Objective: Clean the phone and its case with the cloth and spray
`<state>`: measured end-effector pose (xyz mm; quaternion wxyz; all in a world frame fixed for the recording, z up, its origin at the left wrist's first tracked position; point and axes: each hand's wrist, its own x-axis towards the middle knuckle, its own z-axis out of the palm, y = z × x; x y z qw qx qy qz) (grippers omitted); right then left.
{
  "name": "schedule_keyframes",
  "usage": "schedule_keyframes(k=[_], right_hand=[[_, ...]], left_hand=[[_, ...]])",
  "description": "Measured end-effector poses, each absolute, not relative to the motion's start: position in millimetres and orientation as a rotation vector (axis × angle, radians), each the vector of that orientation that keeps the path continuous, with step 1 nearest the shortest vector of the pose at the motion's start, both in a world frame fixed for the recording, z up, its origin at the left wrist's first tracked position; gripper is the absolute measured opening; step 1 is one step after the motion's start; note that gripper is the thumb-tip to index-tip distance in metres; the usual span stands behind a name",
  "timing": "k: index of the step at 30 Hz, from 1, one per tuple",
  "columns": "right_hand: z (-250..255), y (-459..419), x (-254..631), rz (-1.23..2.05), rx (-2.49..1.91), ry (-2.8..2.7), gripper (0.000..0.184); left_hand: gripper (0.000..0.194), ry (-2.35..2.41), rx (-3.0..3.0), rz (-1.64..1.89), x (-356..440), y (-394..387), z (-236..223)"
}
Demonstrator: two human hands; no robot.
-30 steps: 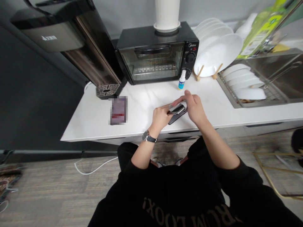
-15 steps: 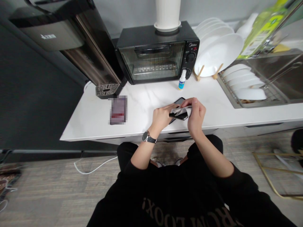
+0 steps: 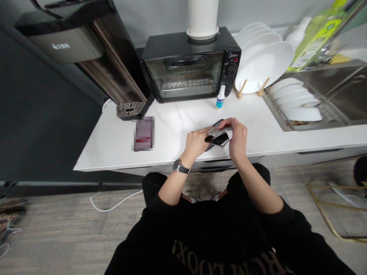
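Above the front of the counter, my left hand (image 3: 197, 142) grips a dark smartphone (image 3: 217, 140) by its left end. My right hand (image 3: 237, 139) is closed around a white wipe (image 3: 218, 132) and presses it against the phone's edge at the right. A second flat dark object with a grey rim (image 3: 218, 123), perhaps a phone case, lies on the counter under the hands, mostly hidden. Beyond them stands a small white spray bottle (image 3: 220, 97) with a blue label, upright in front of the oven.
A black toaster oven (image 3: 186, 76) with a white pot (image 3: 203, 19) on top stands at the back. To the left are a water dispenser (image 3: 130, 109) and a blurred-out packet (image 3: 144, 133). White plates (image 3: 262, 67) stand in a rack beside the sink (image 3: 338, 82), which holds bowls (image 3: 298, 99).
My right hand has shifted slightly to the left and the wipe has moved along the phone, baring more of its dark surface. The left hand keeps its grip.
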<state>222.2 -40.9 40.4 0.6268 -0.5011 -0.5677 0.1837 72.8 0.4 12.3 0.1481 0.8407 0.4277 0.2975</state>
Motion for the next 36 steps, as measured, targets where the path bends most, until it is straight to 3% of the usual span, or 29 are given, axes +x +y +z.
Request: schedule_keyframes(k=[3,6,12,15,20,22,26,32,36], right_hand=[[41,-47,214,0.503,-1.138,-1.209,0.048],[36,-61,209,0.188,-1.139,-1.297,0.036],[40,-57,225,-0.257,-0.94,-1.789,0.036],[52,-48,229,-0.069,-1.002,-1.722,0.04],[47,-35,218,0.629,-1.03,-1.134,0.051],[38,-36,209,0.698,-0.995,-0.93,0.048],[28,-49,197,0.342,-0.996,-0.971,0.037],[38,-50,218,-0.341,-0.903,-1.808,0.031],[44,-36,227,-0.129,-0.954,-1.667,0.04]], left_hand=[[0.042,1.224,2.413,0.882,73,1,10],[0.05,1.14,2.41,0.893,70,0,9],[0.053,1.111,2.385,0.836,69,-2,14],[0.049,1.137,2.411,0.869,71,-2,15],[0.04,1.194,2.448,0.876,73,-1,13],[0.042,1.232,2.457,0.839,74,-1,12],[0.052,1.189,2.433,0.84,71,-1,13],[0.048,1.135,2.408,0.83,68,-1,15],[0.037,1.182,2.405,0.907,71,-1,15]])
